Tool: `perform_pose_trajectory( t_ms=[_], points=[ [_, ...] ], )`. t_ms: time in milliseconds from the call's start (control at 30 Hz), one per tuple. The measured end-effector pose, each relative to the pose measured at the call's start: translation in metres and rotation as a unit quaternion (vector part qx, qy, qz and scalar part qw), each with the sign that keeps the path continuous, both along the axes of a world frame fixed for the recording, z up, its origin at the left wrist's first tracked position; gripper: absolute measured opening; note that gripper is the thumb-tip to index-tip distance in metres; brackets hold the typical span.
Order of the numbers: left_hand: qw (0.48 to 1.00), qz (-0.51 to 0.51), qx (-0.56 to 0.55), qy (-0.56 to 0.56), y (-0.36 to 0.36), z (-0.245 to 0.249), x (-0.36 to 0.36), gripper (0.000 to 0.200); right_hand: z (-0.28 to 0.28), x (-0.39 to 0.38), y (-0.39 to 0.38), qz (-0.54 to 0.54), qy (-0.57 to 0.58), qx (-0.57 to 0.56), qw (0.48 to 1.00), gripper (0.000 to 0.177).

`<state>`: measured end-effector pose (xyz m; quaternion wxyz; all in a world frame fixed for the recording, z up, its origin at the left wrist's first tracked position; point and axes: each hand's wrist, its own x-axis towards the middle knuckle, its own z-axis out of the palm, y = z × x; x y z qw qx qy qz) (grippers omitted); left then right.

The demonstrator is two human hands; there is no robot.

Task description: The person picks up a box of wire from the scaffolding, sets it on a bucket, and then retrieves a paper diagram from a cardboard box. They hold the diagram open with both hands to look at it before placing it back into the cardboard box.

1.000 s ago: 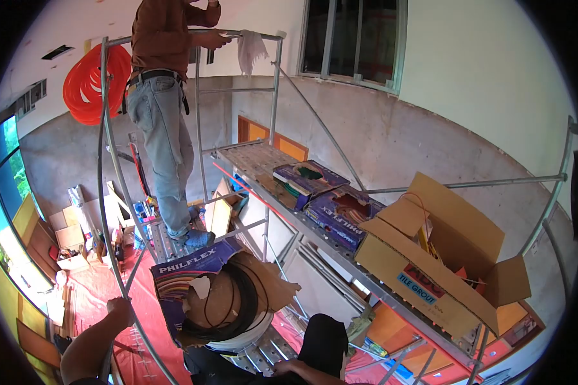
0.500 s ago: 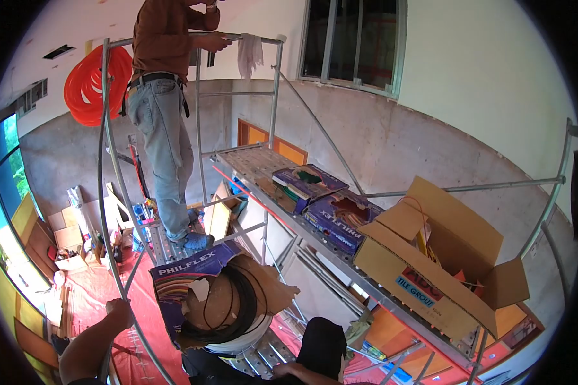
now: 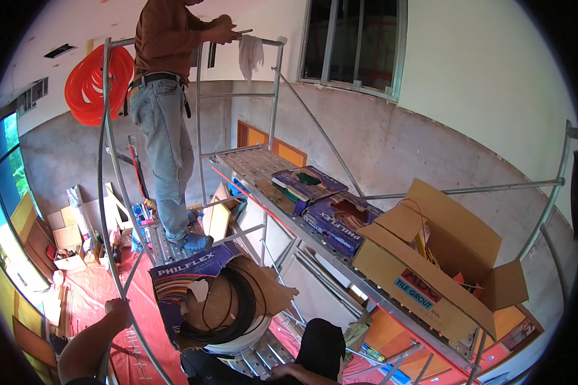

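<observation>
My left hand (image 3: 117,314) is wrapped round an upright scaffold tube (image 3: 135,324) at the lower left. At the bottom edge my right hand (image 3: 284,371) lies low beside my bent knee (image 3: 323,346); its fingers are mostly hidden, so its hold cannot be told. Between my hands stands a torn purple Philflex box (image 3: 196,264) with a coil of black cable (image 3: 237,308) in its opening. The box rests tilted over a white round container (image 3: 241,340), on the perforated metal plank (image 3: 270,359).
A co-worker (image 3: 164,96) stands ahead on the scaffold, both hands at a thin object. Orange tubing (image 3: 96,86) hangs at the left. On the raised platform (image 3: 250,160) are two more cable boxes (image 3: 337,221) and an open tile grout carton (image 3: 424,282). Red sheeting (image 3: 90,289) covers the floor below.
The co-worker's hands have come together in front of the chest, one lowered from near the head, and a thin object shows there. My own hands stay put.
</observation>
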<state>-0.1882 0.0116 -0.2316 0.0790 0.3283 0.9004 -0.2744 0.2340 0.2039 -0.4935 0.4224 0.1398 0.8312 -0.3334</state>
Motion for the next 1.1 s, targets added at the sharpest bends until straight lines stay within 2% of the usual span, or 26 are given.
perform_pose_trajectory(
  t_ms=[467, 700, 767, 800, 833, 867, 900, 967, 1000, 1033, 1067, 1100],
  points=[
    [1.0, -0.011, 0.01, -0.002, -0.002, -0.002, -0.001, 0.038, -0.004, 0.005, 0.001, -0.024, 0.013, 0.007, 1.0, 0.051],
    [0.999, -0.026, -0.034, 0.005, 0.001, 0.003, 0.0, 0.036, 0.007, 0.001, 0.001, -0.072, 0.075, 0.049, 0.993, 0.052],
    [0.999, -0.026, -0.033, 0.012, -0.001, -0.001, -0.004, 0.036, -0.013, 0.004, 0.009, -0.119, 0.122, -0.013, 0.985, 0.057],
    [1.0, -0.028, 0.003, 0.014, -0.002, 0.0, -0.001, 0.035, -0.02, 0.006, 0.013, -0.144, 0.147, -0.045, 0.977, 0.06],
    [0.999, -0.026, 0.013, 0.017, -0.003, -0.005, -0.003, 0.035, -0.027, 0.008, 0.015, -0.164, 0.17, -0.037, 0.971, 0.054],
    [0.999, -0.028, 0.016, 0.023, -0.003, -0.011, -0.007, 0.035, -0.029, 0.014, 0.016, -0.221, 0.223, -0.097, 0.945, 0.048],
    [0.999, -0.037, 0.014, 0.032, -0.006, -0.012, -0.012, 0.036, -0.016, 0.017, 0.015, -0.224, 0.274, -0.051, 0.934, 0.038],
    [0.997, -0.057, 0.024, 0.035, -0.011, -0.008, -0.013, 0.037, 0.004, 0.027, 0.018, -0.255, 0.335, 0.024, 0.907, 0.03],
    [0.996, -0.078, 0.012, 0.043, -0.009, -0.001, -0.008, 0.036, 0.023, 0.037, 0.02, -0.315, 0.366, -0.041, 0.875, 0.03],
    [0.994, -0.095, 0.002, 0.047, -0.007, 0.005, -0.005, 0.036, 0.086, 0.054, 0.017, -0.35, 0.401, -0.017, 0.846, 0.03],
    [0.994, -0.105, -0.003, 0.037, -0.004, 0.005, -0.007, 0.036, 0.113, 0.065, 0.031, -0.3, 0.359, 0.029, 0.883, 0.029],
    [0.994, -0.105, -0.005, 0.025, -0.005, 0.003, -0.01, 0.036, 0.127, 0.078, 0.043, -0.292, 0.387, 0.005, 0.874, 0.028]
  ],
)
